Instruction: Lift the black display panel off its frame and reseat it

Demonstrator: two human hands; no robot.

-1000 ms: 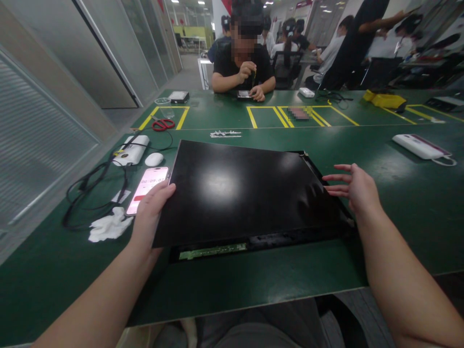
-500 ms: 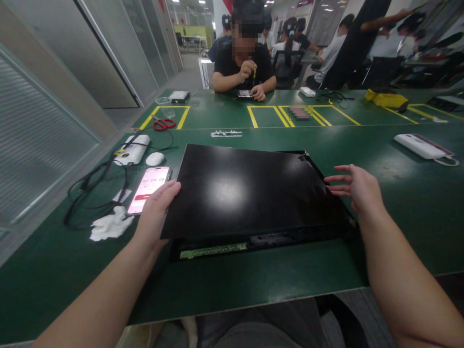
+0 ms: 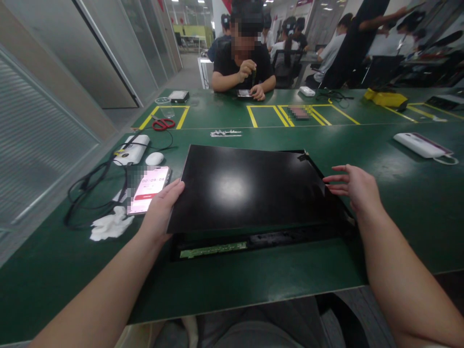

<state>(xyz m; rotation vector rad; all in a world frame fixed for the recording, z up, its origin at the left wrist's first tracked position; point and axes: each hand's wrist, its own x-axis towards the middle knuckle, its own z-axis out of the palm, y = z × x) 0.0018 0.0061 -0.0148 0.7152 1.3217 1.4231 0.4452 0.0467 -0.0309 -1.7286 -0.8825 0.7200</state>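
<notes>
The left hand [image 3: 159, 212] is closed on the left edge of a black panel [image 3: 253, 188], thumb side uppermost and some fingers hidden beneath, with the forearm reaching in from the lower left. The right hand [image 3: 364, 188] is open, fingers apart and pointing inward at the panel's right edge; whether the fingertips touch that edge cannot be told. The panel lies over a shallow black frame [image 3: 286, 237] on the green table [image 3: 250, 285], tilted, its left end raised and its right end down by the frame. A phone [image 3: 148, 191] beside the left hand shows a timer that appears to read 00 09 08, above a red button; the marking on the white power bank [image 3: 131, 151] beyond it is too small to read. The frame's near side shows below the panel, with a green circuit strip [image 3: 213, 250] along it, and a band of tabletop separates it from the table's front edge. To the left, the phone and a crumpled tissue [image 3: 111, 224] lie close to the left hand and wrist; to the right, tabletop stretches between the right hand and a white device [image 3: 422, 146].
</notes>
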